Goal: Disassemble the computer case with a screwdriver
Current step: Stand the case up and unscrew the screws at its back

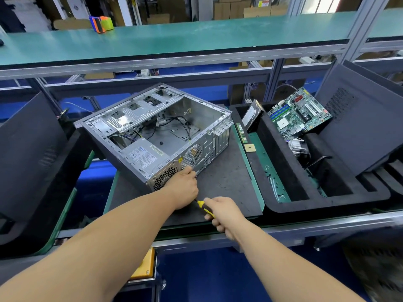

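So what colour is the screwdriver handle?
Yellow and black, on the screwdriver gripped by the right hand; head view.

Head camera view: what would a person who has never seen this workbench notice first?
First the opened computer case lying on the black mat in the middle, with its power supply at the near corner. The left hand rests against the rear panel there, while the right hand grips a yellow-and-black screwdriver aimed at it. To the right, a removed motherboard leans in a black foam tray.

Motherboard in black foam tray, tape dispenser on green shelf.
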